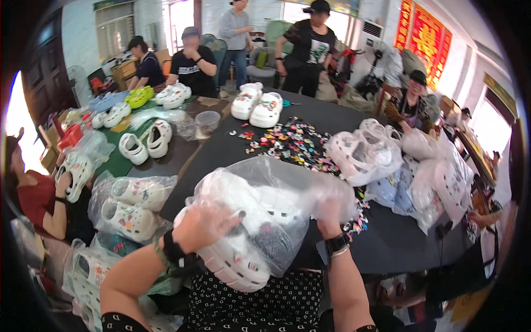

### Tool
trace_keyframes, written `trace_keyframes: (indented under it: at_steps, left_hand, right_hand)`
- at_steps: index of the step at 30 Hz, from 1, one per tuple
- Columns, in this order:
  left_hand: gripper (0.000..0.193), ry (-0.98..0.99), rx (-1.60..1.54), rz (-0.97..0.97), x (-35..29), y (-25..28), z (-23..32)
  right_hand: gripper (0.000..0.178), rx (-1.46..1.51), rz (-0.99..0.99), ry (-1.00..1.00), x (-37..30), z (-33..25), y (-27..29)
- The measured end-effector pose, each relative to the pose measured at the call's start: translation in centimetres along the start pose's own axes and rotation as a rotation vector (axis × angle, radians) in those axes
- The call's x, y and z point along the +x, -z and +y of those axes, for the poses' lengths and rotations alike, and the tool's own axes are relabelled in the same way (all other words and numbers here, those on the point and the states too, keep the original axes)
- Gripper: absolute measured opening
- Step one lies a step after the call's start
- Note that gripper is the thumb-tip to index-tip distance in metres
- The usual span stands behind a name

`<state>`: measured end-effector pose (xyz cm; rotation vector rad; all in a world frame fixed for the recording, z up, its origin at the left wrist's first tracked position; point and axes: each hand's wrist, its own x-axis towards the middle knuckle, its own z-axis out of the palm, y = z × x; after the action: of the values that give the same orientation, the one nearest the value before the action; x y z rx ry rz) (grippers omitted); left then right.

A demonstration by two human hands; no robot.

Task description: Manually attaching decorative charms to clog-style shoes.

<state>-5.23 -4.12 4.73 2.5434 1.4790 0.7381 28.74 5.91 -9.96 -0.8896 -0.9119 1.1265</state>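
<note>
In front of me is a pair of white clogs with charms on them, partly inside a clear plastic bag. My left hand lies against the clogs and the bag's near left side; its fingers are smeared by motion. My right hand grips the bag's right end, its fingers blurred and partly covered by the film. The clogs tilt over the table's front edge, close to my body.
Loose colourful charms cover the mid-table. Bagged clogs are heaped right, others left. White clogs stand at the back, another pair beside a round plastic tub. A co-worker at left handles a clog; several people are behind.
</note>
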Motion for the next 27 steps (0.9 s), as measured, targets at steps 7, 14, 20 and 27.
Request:
trace_keyframes:
  at_steps: [7, 14, 20, 27]
  left_hand:
    - [0.025, -0.320, 0.275, 0.238, -1.2, 1.8, 0.7]
    - [0.024, -0.213, 0.346, 0.252, -1.6, 2.6, 0.8]
    - [0.025, -0.311, 0.570, 0.301, -4.0, 3.5, 0.8]
    - [0.066, -0.253, 0.375, -0.035, -0.9, 5.5, 5.4]
  right_hand:
    - [0.026, 0.092, 0.032, -0.026, -0.2, -6.8, -0.2]
    - [0.082, -0.717, -0.810, 0.165, -4.4, -17.1, 0.7]
    - [0.089, 0.045, -0.776, 0.100, -3.6, -22.0, -5.0]
    - [0.073, -0.599, -0.767, 0.171, -2.2, -16.2, -11.7]
